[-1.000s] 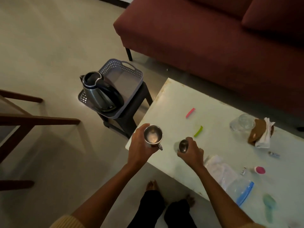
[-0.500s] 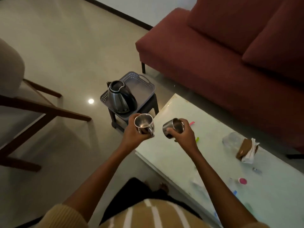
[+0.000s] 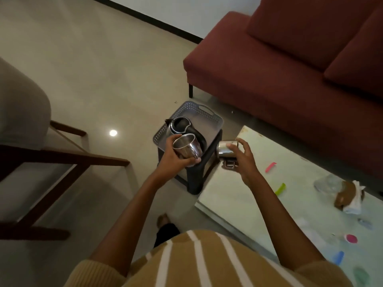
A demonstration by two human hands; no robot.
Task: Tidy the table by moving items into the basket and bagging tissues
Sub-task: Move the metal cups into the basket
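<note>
A: The kettle [image 3: 179, 125] in the basket [image 3: 207, 114] is half hidden behind the steel mug [image 3: 187, 147], and the stuff along the tabletop [image 3: 234, 195] right edge is a blur.
B: Yep. The left hand [image 3: 176, 161] has its fingers wrapped round that mug over the basket. The right hand [image 3: 243, 160] grips the second mug [image 3: 224, 151], tipped sideways, at the tabletop's far corner.

Maroon sofa [image 3: 290, 83], wooden armchair [image 3: 83, 158], black stool [image 3: 195, 181] near the sofa, glossy beige floor [image 3: 116, 65]

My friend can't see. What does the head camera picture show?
The left hand holds a steel cup and the right hand holds a second cup, both near a grey basket with a kettle in it. A cluttered white table and red sofa stand beside.
</note>
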